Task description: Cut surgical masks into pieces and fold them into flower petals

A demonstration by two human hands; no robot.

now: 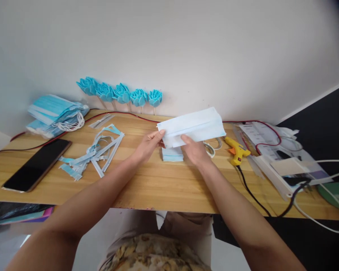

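Observation:
Both hands hold a pale, folded face-mask sheet (194, 126) a little above the wooden desk (147, 188). My left hand (148, 145) pinches its left end with closed fingers. My right hand (194, 150) grips its lower edge near the middle, thumb on top. Under the sheet, between the hands, a small stack of cut blue mask pieces (172, 154) lies on the desk.
Cut blue and white strips (93, 152), a black phone (36, 165) and a pile of blue masks (55, 113) lie at the left. Several blue fabric flowers on sticks (121, 94) lean on the wall. At the right are scissors (213, 146), a yellow glue gun (237, 150), cables and papers.

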